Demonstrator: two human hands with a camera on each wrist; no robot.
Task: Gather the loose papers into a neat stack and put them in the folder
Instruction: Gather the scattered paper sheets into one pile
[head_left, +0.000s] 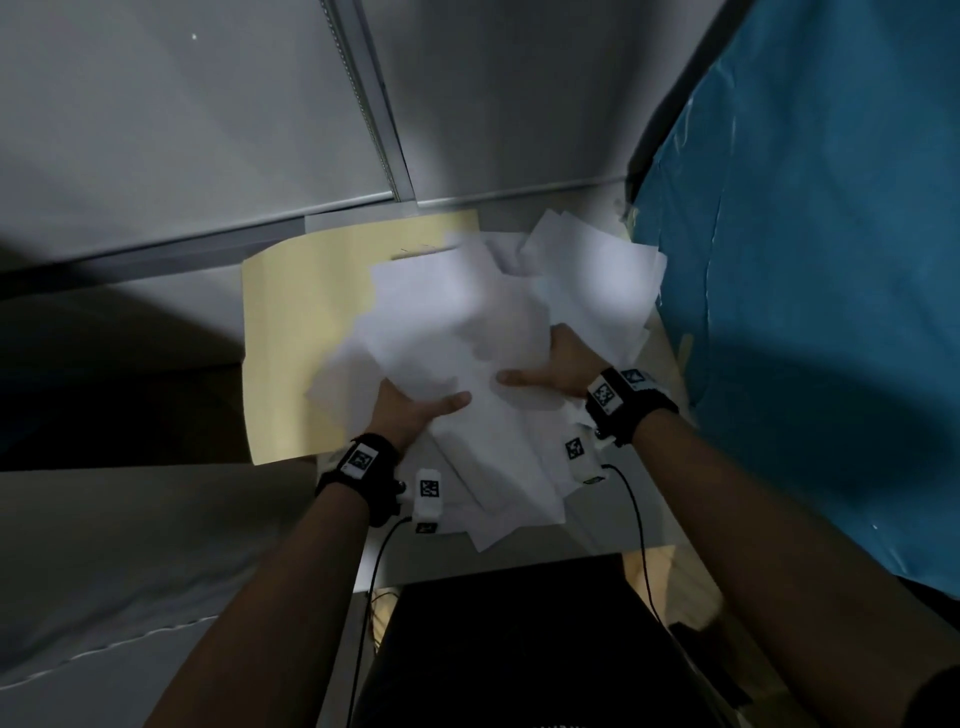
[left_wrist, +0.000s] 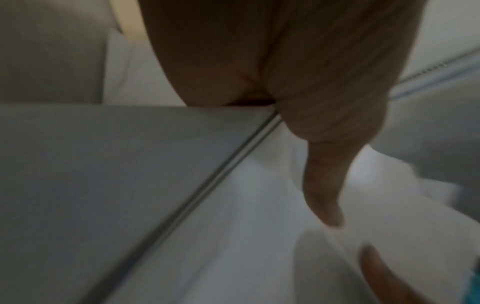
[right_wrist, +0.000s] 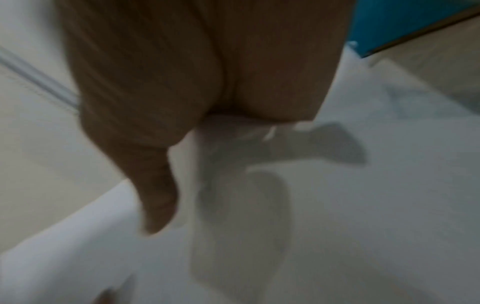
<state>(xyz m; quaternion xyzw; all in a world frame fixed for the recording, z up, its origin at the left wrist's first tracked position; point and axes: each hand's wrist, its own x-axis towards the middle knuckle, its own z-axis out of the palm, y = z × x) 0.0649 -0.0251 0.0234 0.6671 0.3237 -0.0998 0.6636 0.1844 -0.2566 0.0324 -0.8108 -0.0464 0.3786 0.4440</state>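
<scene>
A messy, fanned bundle of white papers (head_left: 457, 322) is lifted over the desk, blurred at its far edge. My left hand (head_left: 421, 410) grips its near left side, thumb on top and fingers hidden underneath. My right hand (head_left: 545, 371) grips the near right side the same way. The left wrist view shows my left thumb (left_wrist: 322, 185) pressing on the papers (left_wrist: 233, 226). The right wrist view shows my right thumb (right_wrist: 153, 195) on the sheets (right_wrist: 337, 205). A pale yellow folder (head_left: 296, 338) lies flat on the desk, partly beneath the bundle's left side.
A blue plastic sheet (head_left: 805, 260) rises close on the right. Grey partition panels (head_left: 182, 130) stand behind the desk. More white sheets (head_left: 597, 270) lie at the back right. A black object (head_left: 509, 623) sits below the desk's front edge, with thin cables (head_left: 639, 519) hanging from my wrists.
</scene>
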